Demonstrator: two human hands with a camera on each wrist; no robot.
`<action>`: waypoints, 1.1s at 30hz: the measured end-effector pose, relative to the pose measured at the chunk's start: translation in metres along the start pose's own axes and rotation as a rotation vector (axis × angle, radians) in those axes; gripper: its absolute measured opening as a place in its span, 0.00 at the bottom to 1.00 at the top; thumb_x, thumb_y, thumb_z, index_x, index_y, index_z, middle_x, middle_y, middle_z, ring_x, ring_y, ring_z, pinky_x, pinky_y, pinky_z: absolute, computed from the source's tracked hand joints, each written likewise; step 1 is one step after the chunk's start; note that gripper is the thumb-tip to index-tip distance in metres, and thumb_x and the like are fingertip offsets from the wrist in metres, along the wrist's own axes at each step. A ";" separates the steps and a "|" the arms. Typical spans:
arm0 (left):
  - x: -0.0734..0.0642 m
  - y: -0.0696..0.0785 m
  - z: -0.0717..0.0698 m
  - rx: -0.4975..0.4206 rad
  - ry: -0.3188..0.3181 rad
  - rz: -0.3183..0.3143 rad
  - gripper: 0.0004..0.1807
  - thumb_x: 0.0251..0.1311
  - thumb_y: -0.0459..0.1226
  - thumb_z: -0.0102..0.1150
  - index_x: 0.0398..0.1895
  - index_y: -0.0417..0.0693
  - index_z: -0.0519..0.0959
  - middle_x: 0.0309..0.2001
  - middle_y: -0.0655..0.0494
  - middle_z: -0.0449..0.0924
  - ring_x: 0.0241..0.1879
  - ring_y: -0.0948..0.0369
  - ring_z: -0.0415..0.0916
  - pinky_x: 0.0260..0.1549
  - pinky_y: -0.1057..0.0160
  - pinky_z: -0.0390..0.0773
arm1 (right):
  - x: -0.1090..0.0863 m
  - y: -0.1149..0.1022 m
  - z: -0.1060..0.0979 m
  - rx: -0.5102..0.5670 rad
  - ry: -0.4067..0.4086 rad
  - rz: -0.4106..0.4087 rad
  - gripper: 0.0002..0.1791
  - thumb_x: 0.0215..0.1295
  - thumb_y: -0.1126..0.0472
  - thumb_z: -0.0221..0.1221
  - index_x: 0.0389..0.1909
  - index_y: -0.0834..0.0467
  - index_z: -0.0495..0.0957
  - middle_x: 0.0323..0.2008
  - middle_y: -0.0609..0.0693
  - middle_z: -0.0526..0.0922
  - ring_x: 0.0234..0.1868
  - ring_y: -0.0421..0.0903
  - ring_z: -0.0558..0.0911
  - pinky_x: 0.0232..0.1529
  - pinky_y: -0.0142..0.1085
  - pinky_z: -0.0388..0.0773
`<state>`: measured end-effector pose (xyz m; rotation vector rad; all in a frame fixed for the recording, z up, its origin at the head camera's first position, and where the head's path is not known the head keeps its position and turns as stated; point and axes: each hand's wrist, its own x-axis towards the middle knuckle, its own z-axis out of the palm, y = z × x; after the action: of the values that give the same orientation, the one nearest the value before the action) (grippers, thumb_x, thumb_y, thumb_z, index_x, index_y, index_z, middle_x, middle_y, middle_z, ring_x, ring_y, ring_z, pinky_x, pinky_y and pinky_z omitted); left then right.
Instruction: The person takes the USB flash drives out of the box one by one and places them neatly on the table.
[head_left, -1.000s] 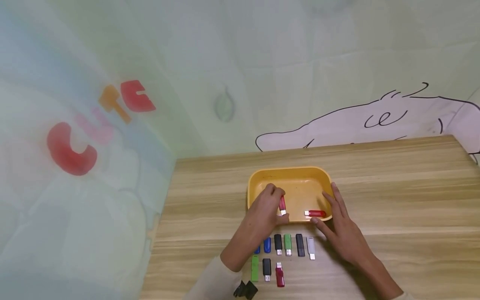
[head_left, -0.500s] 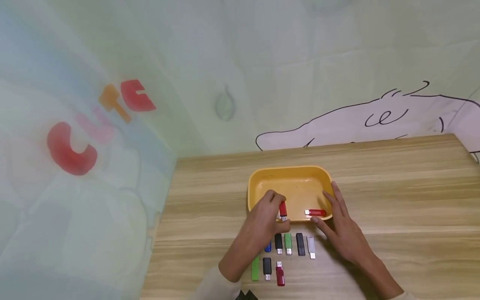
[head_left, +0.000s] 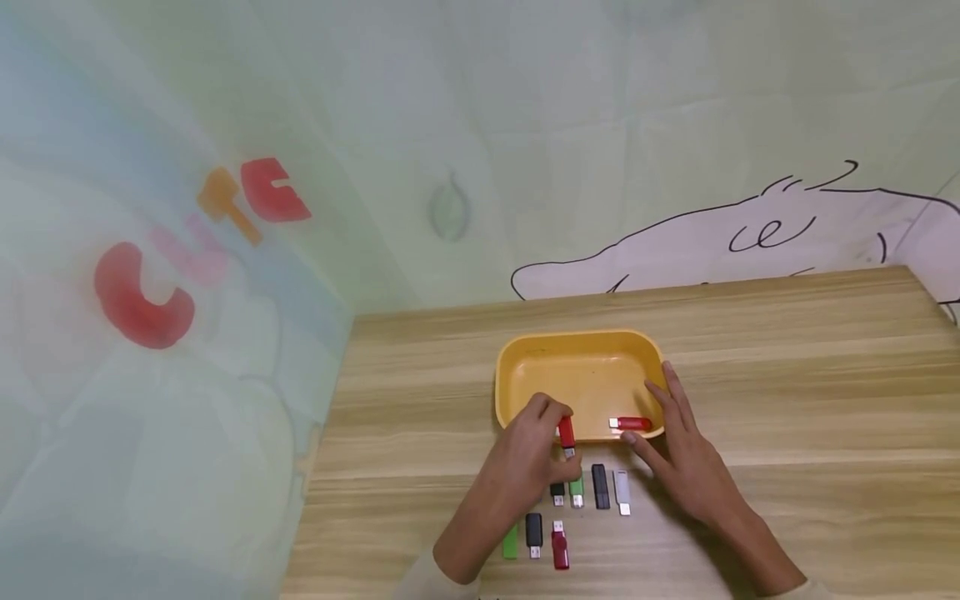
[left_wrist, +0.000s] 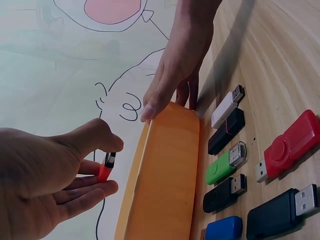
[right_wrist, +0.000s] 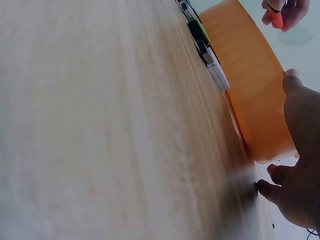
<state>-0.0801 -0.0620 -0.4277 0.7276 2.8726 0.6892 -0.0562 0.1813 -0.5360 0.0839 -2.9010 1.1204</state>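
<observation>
In the head view my left hand (head_left: 521, 458) pinches a red USB stick (head_left: 566, 432) between thumb and fingers, over the near rim of the yellow plastic tray (head_left: 588, 379). The left wrist view shows this stick (left_wrist: 104, 171) held in the air, its metal plug toward the thumb. Around the tray's near right corner lies my right hand (head_left: 693, 467), its thumb on the near rim and its fingers spread along the right side. A second red USB stick (head_left: 633, 423) lies in the tray near that corner.
In front of the tray a row holds a green stick (head_left: 577, 492), a dark stick (head_left: 600, 487) and a silver one (head_left: 622, 492). Nearer are another green stick (head_left: 510, 543), a black one (head_left: 534, 533) and a dark red one (head_left: 560, 548). A blue stick (left_wrist: 224, 229) shows in the left wrist view.
My left hand has brought the red USB stick from inside the tray toward me, over the near rim. The right hand and the tray have stayed in place.
</observation>
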 end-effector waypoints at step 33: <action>-0.038 -0.014 0.016 -0.019 -0.108 0.149 0.27 0.55 0.45 0.82 0.55 0.45 0.83 0.46 0.59 0.78 0.41 0.69 0.72 0.43 0.77 0.79 | 0.000 0.000 -0.001 0.004 -0.004 -0.008 0.46 0.77 0.38 0.58 0.86 0.49 0.47 0.88 0.43 0.28 0.71 0.72 0.73 0.59 0.71 0.76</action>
<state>-0.0495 -0.0843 -0.4486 0.9533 2.7315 0.6708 -0.0564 0.1816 -0.5354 0.0976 -2.8999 1.1262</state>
